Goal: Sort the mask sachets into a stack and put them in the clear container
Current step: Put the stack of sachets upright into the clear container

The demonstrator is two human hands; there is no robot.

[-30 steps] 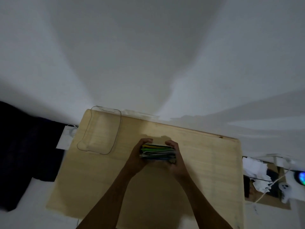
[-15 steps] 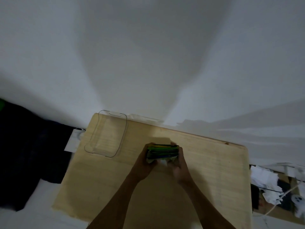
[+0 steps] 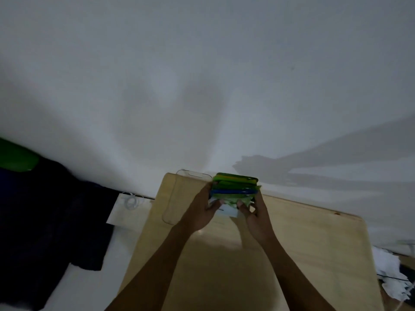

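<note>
A stack of mask sachets, green, yellow, blue and white, is held above the wooden table. My left hand grips its left end and my right hand grips its right end, fingers curled under the lowest white sachet. The clear container lies on the table's far left corner, just left of and partly behind the stack. Its right side is hidden by my left hand and the sachets.
A white wall rises right behind the table. Dark cloth and a white paper bag lie left of the table. Crumpled white paper and cables sit off the table's right edge.
Both hands have lifted the stack off the table and carried it left and away from me, up to the container's right side. The camera has swung to the left.
</note>
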